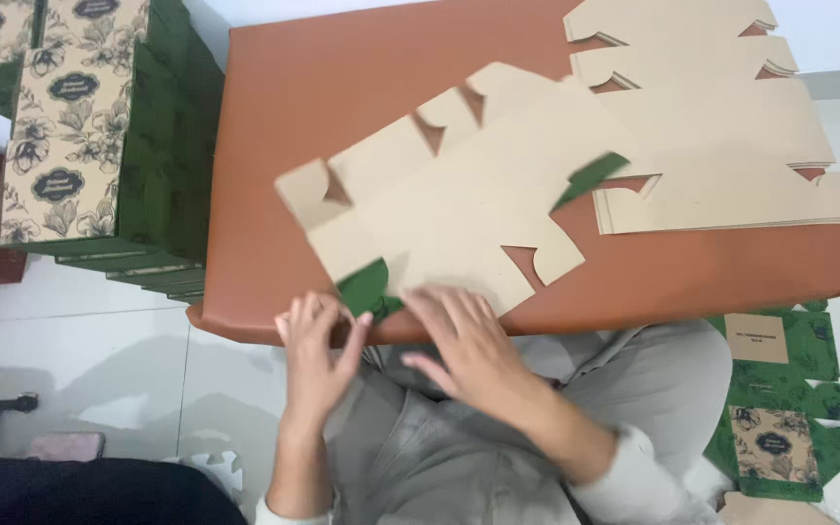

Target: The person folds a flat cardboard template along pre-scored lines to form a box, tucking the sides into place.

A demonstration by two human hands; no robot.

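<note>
A flat die-cut cardboard box blank [459, 185] lies kraft side up on the brown table [342, 78], with green printed flaps peeking out at its near edge and right side. My left hand [315, 350] pinches the green flap [367, 287] at the blank's near corner by the table edge. Beside it, my right hand [469, 345] rests flat with fingers spread on the blank's near edge.
A stack of more flat kraft blanks [721, 126] lies at the table's far right. Folded green and floral boxes [80, 126] are stacked left of the table. A printed green blank [780, 408] lies on the floor at right. My grey-trousered lap is below the table edge.
</note>
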